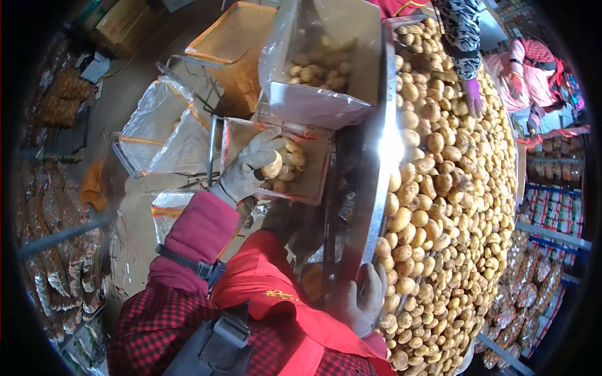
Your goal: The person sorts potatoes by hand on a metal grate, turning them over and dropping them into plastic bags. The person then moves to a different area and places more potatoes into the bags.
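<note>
My left hand (pixel 241 170), in a grey work glove, is closed around a potato (pixel 271 164). It is above a small lined box (pixel 318 182) at the left of the table, where several potatoes (pixel 293 155) lie. My right hand (pixel 367 304), gloved too, is at the metal rim (pixel 376 216) of the table with its thumb and fingers apart and nothing between them. Beside it a deep heap of potatoes (pixel 439 213) covers the table.
A larger lined box (pixel 357 109) with potatoes inside stands beyond the small one. Left of them are an orange-lined bin (pixel 235 72) and a clear-lined frame (pixel 147 135). Across the heap reaches another person's purple-gloved hand (pixel 473 97). Packed shelves (pixel 552 213) stand at right.
</note>
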`<state>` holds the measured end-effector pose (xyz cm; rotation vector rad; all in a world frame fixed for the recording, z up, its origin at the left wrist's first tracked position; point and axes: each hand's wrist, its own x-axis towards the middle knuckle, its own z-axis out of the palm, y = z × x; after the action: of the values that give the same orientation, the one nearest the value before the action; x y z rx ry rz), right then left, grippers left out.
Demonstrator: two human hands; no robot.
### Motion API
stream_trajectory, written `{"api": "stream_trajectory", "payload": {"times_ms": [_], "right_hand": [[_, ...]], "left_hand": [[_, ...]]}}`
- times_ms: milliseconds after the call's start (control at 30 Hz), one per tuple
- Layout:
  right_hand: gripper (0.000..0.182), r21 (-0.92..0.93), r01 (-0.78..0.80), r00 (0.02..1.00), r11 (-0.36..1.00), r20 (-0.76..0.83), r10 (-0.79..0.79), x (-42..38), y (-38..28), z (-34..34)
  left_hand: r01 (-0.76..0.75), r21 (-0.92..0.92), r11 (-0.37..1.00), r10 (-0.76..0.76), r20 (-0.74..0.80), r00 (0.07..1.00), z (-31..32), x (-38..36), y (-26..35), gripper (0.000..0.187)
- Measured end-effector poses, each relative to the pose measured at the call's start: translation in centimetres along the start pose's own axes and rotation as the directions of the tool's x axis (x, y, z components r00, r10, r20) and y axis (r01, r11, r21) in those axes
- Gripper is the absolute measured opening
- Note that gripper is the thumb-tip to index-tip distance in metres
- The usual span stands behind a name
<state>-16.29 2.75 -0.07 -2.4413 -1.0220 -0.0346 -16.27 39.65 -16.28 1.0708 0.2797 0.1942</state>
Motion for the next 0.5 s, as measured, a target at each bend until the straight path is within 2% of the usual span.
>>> {"api": "stream_trajectory", "payload": {"times_ms": [67, 100, 133, 167, 200, 233, 267, 300, 333, 400, 433, 467, 500], "right_hand": [[0.035, 0.057, -0.092, 0.992, 0.994, -0.078, 0.096, 1.3, -1.5, -0.3], [0.035, 0.054, -0.097, 0.99, 0.994, -0.098, 0.102, 0.7, -1.1, -0.1], [0.036, 0.152, -0.247, 0.962, 0.957, -0.077, 0.26, -0.5, -0.4, 0.5], [0.038, 0.246, -0.392, 0.909, 0.887, -0.043, 0.414, -1.1, 0.0, 0.9], [0.038, 0.242, -0.409, 0.896, 0.88, -0.076, 0.437, -1.6, 0.6, 0.8], [0.041, 0.099, -0.229, 0.972, 0.968, -0.021, 0.232, -1.5, 1.3, 0.3], [0.045, -0.046, -0.042, 0.997, 0.998, 0.066, 0.045, -1.8, 2.1, -0.1], [0.047, 0.05, -0.131, 0.991, 0.99, 0.031, 0.13, -2.8, 2.9, 0.7], [0.046, 0.048, -0.218, 0.976, 0.975, 0.031, 0.217, -3.4, 3.1, 1.2], [0.049, 0.095, -0.259, 0.963, 0.961, -0.054, 0.265, -3.1, 2.7, 0.7], [0.049, 0.084, -0.293, 0.949, 0.952, -0.095, 0.3, -3.0, 2.5, 0.0], [0.047, 0.138, -0.295, 0.95, 0.945, -0.06, 0.306, -2.9, 2.1, -0.8], [0.045, 0.194, -0.289, 0.954, 0.937, -0.025, 0.3, -3.0, 2.0, -1.4]], "left_hand": [[0.044, -0.122, 0.992, -0.038, 0.049, 0.998, 0.9, 1.2, 0.6, 0.073], [-0.123, 0.097, 0.988, 0.112, 0.11, 0.988, 1.8, 1.7, 0.9, 0.072], [-0.129, 0.102, 0.986, 0.115, 0.131, 0.985, 2.5, 1.7, 1.3, 0.072], [0.021, -0.049, 0.999, -0.018, 0.076, 0.997, 4.4, 1.6, 3.1, 0.072], [0.173, -0.202, 0.964, -0.165, 0.055, 0.985, 6.2, 1.9, 3.9, 0.072], [0.161, -0.108, 0.981, -0.152, 0.093, 0.984, 7.1, 2.5, 3.7, 0.072], [0.215, -0.139, 0.967, -0.2, 0.113, 0.973, 9.0, 2.9, 4.2, 0.068], [0.202, -0.136, 0.97, -0.181, 0.153, 0.972, 10.7, 3.4, 4.1, 0.067], [0.193, -0.135, 0.972, -0.166, 0.193, 0.967, 12.7, 4.0, 3.8, 0.065], [0.109, -0.047, 0.993, -0.093, 0.26, 0.961, 18.5, 5.2, 4.0, 0.064], [0.131, -0.073, 0.989, -0.099, 0.339, 0.936, 20.7, 6.3, 3.0, 0.062], [0.152, -0.094, 0.984, -0.102, 0.404, 0.909, 22.6, 7.1, 2.1, 0.06], [0.143, 0.003, 0.99, -0.132, 0.4, 0.907, 26.0, 7.0, 3.4, 0.062]]}}
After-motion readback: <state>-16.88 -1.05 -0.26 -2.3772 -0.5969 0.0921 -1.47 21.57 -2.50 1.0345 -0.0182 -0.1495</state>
